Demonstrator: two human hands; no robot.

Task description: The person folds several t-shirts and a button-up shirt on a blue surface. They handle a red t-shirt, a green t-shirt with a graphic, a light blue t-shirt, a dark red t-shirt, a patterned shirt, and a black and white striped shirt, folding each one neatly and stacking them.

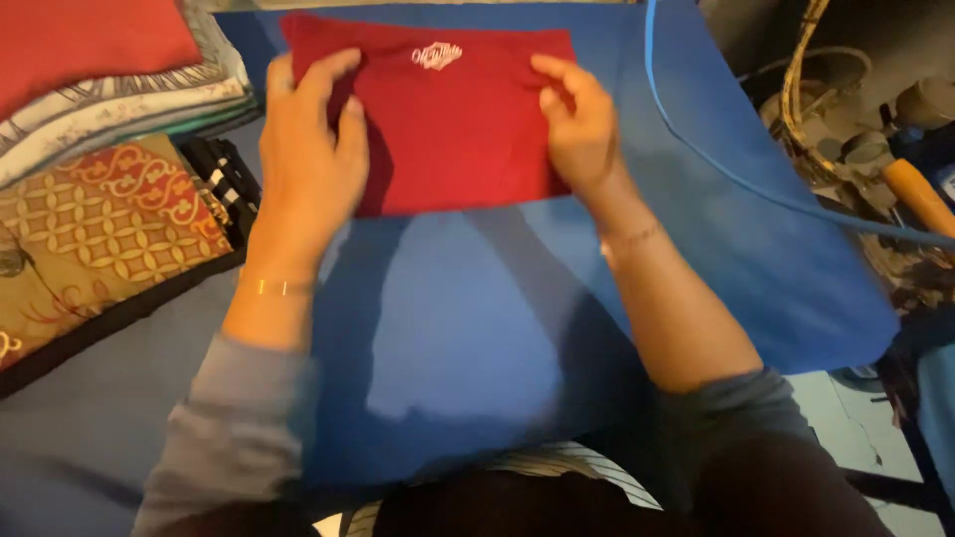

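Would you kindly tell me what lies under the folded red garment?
The red garment rests on a blue cloth, both hands, left hand and right hand, on it. Whatever lies beneath the blue cloth is covered.

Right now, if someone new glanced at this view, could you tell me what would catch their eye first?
The dark red folded garment with a small white emblem, lying at the far end of a blue board, stands out first. The left hand rests flat on its left side, while the right hand pinches its right edge. To the left lies a stack of patterned fabrics, orange and gold on top.
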